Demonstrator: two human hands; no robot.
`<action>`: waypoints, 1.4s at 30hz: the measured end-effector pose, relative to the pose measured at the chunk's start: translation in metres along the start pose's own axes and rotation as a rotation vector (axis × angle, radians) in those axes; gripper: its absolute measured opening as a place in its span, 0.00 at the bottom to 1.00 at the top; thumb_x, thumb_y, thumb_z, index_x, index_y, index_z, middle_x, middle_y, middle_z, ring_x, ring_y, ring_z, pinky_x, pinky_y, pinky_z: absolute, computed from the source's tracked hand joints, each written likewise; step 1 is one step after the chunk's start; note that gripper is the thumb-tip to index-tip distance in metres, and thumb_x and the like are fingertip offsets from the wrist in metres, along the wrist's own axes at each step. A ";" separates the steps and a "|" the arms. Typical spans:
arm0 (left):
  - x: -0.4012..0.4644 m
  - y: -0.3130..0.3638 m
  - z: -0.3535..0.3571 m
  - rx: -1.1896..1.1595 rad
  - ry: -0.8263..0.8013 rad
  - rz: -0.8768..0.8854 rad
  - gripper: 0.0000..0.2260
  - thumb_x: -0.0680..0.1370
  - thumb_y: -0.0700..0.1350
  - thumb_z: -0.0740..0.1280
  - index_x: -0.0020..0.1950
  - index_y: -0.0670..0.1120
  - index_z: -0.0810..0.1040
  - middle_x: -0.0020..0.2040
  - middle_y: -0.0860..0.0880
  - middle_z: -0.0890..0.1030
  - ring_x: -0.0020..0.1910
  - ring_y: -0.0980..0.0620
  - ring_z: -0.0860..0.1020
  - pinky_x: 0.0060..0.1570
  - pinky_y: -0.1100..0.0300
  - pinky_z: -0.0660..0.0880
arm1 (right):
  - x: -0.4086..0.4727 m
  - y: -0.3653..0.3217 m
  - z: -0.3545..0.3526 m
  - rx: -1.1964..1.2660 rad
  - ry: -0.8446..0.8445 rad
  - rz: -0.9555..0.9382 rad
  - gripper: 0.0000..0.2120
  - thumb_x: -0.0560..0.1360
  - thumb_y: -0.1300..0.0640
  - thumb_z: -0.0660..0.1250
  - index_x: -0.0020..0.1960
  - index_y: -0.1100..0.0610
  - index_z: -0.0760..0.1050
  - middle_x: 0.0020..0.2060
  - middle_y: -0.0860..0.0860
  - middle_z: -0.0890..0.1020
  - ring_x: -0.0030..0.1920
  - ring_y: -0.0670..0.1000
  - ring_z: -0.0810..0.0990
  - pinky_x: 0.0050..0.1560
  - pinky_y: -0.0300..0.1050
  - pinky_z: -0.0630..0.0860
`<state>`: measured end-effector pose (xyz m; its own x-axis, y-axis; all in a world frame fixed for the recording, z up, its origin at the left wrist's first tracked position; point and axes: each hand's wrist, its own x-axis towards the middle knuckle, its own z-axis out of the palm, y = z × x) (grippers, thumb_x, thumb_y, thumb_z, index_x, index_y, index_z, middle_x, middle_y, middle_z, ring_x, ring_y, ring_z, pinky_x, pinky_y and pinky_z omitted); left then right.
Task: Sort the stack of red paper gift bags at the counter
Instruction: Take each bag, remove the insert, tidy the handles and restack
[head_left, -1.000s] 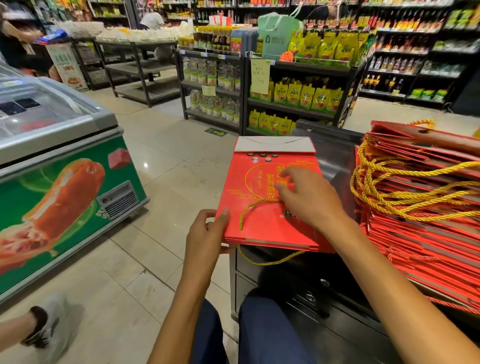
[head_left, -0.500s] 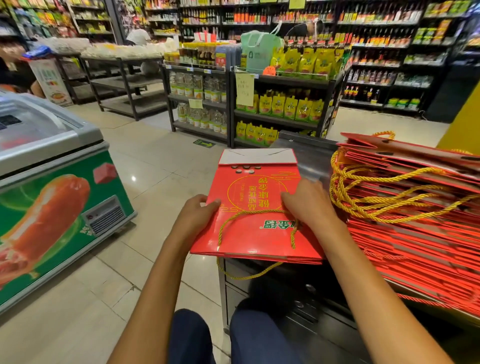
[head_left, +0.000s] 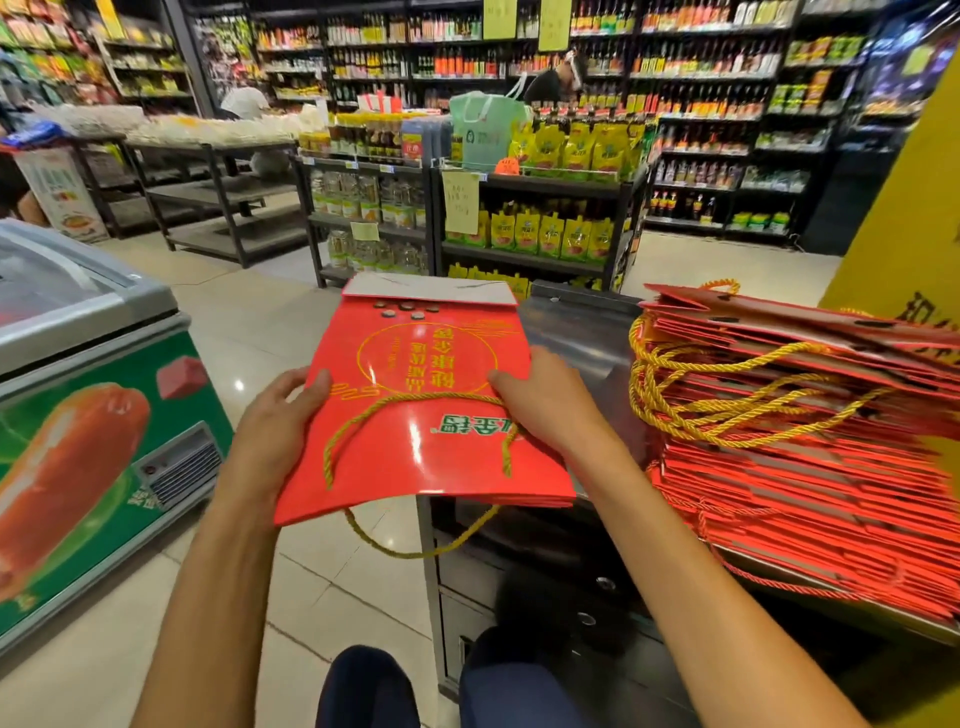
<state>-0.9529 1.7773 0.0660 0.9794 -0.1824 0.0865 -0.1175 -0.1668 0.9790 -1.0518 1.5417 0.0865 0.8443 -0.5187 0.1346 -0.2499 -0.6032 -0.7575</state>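
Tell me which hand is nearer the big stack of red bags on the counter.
Right. The right hand holds the flat red bag by its right edge, beside the stack. The left hand grips the bag's far left edge, over the floor.

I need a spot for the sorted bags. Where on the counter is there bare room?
Bare steel shows on the counter, between the held bags and the big stack, just beyond the right hand. Rightward is crowded: the stack and its yellow cord handles cover the surface.
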 end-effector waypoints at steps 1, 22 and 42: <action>0.003 0.012 -0.005 0.010 -0.001 0.024 0.11 0.83 0.48 0.66 0.62 0.46 0.79 0.38 0.56 0.85 0.29 0.67 0.80 0.29 0.74 0.72 | 0.000 -0.011 -0.005 0.010 0.011 -0.019 0.09 0.79 0.48 0.66 0.56 0.50 0.78 0.53 0.51 0.85 0.55 0.57 0.82 0.55 0.51 0.78; 0.016 0.222 0.223 0.284 -0.548 0.244 0.11 0.83 0.47 0.68 0.47 0.42 0.72 0.24 0.51 0.76 0.15 0.60 0.72 0.13 0.69 0.63 | -0.001 0.004 -0.307 -0.604 0.319 0.357 0.32 0.79 0.39 0.68 0.69 0.65 0.73 0.69 0.63 0.75 0.65 0.63 0.75 0.54 0.48 0.70; 0.033 0.214 0.284 0.711 -0.932 0.362 0.28 0.85 0.60 0.56 0.78 0.42 0.68 0.78 0.42 0.68 0.76 0.41 0.68 0.75 0.45 0.64 | 0.016 0.018 -0.310 -0.671 -0.042 0.400 0.38 0.79 0.29 0.53 0.79 0.53 0.66 0.80 0.52 0.63 0.80 0.56 0.61 0.80 0.57 0.57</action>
<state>-0.9920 1.4609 0.2256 0.4142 -0.9025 -0.1182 -0.7079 -0.4010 0.5815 -1.1895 1.3344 0.2727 0.6439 -0.7583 -0.1018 -0.7606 -0.6198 -0.1934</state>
